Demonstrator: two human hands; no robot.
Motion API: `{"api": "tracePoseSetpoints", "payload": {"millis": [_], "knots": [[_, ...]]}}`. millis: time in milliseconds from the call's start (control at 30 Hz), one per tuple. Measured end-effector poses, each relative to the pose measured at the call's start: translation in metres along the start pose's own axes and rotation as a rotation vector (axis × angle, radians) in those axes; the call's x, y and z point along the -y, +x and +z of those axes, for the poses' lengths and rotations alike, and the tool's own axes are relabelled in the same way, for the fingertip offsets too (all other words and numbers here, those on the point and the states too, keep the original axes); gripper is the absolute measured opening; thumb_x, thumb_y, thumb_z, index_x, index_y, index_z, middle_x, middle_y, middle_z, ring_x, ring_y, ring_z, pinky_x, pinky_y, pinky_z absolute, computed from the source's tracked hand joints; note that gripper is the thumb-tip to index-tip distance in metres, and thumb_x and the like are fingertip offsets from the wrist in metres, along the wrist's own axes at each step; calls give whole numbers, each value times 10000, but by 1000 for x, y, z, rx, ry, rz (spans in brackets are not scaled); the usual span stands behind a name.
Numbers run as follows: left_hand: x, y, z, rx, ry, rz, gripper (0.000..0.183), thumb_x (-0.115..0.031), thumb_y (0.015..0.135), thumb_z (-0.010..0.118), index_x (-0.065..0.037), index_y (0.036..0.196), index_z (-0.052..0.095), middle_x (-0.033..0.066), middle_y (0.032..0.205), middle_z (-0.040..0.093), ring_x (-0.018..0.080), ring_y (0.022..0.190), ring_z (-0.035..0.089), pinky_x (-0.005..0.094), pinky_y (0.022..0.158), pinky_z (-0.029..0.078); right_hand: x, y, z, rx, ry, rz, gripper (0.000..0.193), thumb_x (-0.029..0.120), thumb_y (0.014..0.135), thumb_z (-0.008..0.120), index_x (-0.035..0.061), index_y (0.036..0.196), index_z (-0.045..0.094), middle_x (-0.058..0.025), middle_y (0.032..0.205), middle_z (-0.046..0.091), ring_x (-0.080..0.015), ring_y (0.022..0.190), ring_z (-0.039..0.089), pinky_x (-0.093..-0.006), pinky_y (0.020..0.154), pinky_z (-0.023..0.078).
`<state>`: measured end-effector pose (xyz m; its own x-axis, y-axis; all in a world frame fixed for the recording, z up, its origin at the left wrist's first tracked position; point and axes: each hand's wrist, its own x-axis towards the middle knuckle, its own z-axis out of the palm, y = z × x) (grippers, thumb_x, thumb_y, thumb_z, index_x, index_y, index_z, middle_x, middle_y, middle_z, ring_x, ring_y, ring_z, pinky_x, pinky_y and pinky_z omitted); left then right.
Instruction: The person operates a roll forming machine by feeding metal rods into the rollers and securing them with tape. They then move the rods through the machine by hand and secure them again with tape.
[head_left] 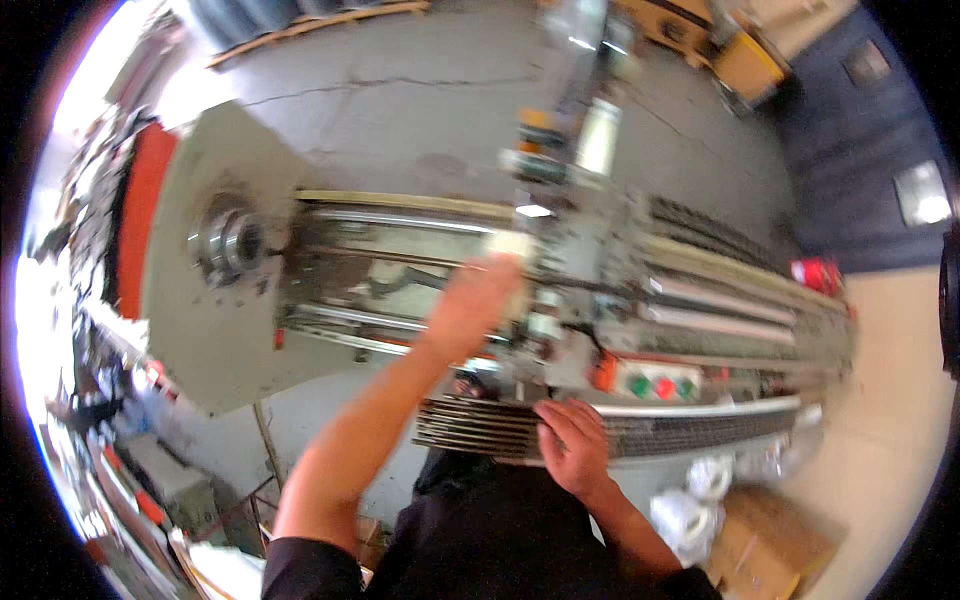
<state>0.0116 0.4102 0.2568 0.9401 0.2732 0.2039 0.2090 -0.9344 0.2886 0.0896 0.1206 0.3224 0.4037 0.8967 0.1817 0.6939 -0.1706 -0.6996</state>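
My left hand [475, 300] reaches over the middle of a long machine bed [400, 270], blurred by motion. Its fingers are closed around a pale cream piece [510, 245], too smeared to name, beside the machine's carriage [590, 255]. Nearer to me, my right hand [576, 445] lies palm down with fingers stretched over a bundle of long thin metal rods [475, 428] along the machine's front edge. No object shows in that hand.
A grey end housing [210, 330] with a round metal chuck [235, 240] stands at the left. Coloured buttons [663, 386] sit on the front right. A cardboard box [770, 545] and plastic-wrapped rolls [688, 525] lie on the floor at lower right.
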Motion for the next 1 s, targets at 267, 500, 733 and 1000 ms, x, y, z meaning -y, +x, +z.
{"api": "tracePoseSetpoints", "payload": {"millis": [267,500,733,1000], "knots": [[85,-53,-89,276,182,-101,923,-202,872,849,-31,1654,389,171,1749,369,317,1634,333,496,1356,260,26,3,-17,-109,-108,-199,449,106,965,706,21,1405,677,-147,1408,710,-312,1339,666,-521,1214,421],[114,-66,-104,193,171,-104,962,-71,795,871,-8,1634,405,198,1730,388,354,1615,362,518,1353,272,-14,29,5,319,-97,115,649,252,1004,709,-45,1537,487,-242,1503,619,-396,1408,602,-600,1313,266],[106,-82,-99,166,191,-148,947,-21,775,868,-4,1614,429,205,1722,397,360,1613,363,523,1355,269,-254,77,-191,-214,-412,643,689,497,1120,565,-10,1585,515,-274,1620,520,-432,1520,475,-503,1270,363],[87,-89,-98,37,190,-227,785,-56,796,826,-72,1531,552,137,1572,593,312,1470,553,481,1284,393,-474,41,-297,74,-515,681,749,577,1158,347,-22,1549,567,-224,1662,499,-390,1574,409,-472,1341,233]]}}
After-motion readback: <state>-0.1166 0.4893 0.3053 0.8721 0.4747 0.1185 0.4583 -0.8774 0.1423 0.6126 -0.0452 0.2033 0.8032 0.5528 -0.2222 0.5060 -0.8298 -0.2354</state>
